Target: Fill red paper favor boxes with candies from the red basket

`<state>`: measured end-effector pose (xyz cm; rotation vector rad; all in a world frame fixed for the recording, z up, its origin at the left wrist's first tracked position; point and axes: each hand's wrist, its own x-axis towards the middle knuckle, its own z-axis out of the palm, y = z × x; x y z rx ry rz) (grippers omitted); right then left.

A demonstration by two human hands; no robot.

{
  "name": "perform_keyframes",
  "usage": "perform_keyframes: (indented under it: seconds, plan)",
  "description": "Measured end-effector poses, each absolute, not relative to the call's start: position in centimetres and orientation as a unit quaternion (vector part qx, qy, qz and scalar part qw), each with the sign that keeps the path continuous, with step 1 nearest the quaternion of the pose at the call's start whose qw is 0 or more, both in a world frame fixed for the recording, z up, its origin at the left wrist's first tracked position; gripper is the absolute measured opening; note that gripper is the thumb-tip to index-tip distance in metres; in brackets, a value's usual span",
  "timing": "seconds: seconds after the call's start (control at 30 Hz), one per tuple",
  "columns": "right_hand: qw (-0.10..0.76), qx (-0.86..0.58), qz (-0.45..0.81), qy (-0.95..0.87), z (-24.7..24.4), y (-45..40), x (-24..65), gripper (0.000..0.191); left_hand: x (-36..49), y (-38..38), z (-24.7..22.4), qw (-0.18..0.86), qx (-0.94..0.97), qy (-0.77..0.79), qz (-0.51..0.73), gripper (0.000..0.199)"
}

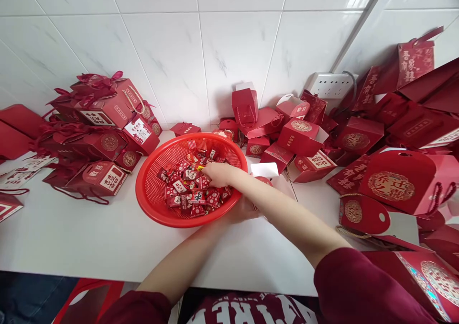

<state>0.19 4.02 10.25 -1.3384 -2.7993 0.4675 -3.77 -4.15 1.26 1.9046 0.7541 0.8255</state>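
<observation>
A red plastic basket (150, 197) with perforated sides holds many small wrapped candies (197, 197), mostly red with white marks. Inside it, my right hand (219, 173) has its fingers bent together on candies at the pile's top; its fingertips are partly hidden among the wrappers. My left hand (245, 210) is beside the basket's right rim, beneath my right forearm. It grips a small red gift box (264, 170) whose white flap stands up. The forearm covers much of that box and of the left fingers.
Stacked red gift boxes (107, 106) with ribbons stand at the left. More red boxes (303, 135) crowd the right side and reach the tiled wall (236, 51). A white power strip (330, 85) with a dark cable sits behind them. The white table (71, 238) ends near my body.
</observation>
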Motion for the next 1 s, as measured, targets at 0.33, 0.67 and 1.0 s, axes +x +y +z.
perform_keyframes:
  seconds: [0.33, 0.67, 1.0]
  plan:
    - [0.485, -0.456, 0.208, -0.717, 13.0, -6.3, 12.3, 0.032, -4.3, -7.9, 4.5, 0.277, 0.856, 0.353, 0.257, 0.047]
    - [0.601, -0.475, -0.025, -0.642, 14.9, -9.1, 14.6, 0.052, -0.2, -5.9, 15.9, 0.558, 0.638, 0.254, 0.465, 0.027]
    - [0.587, -0.448, 0.074, -0.670, 15.7, -8.5, 14.7, 0.050, 2.3, -4.2, 14.6, 0.625, 0.554, 0.230, 0.499, 0.029]
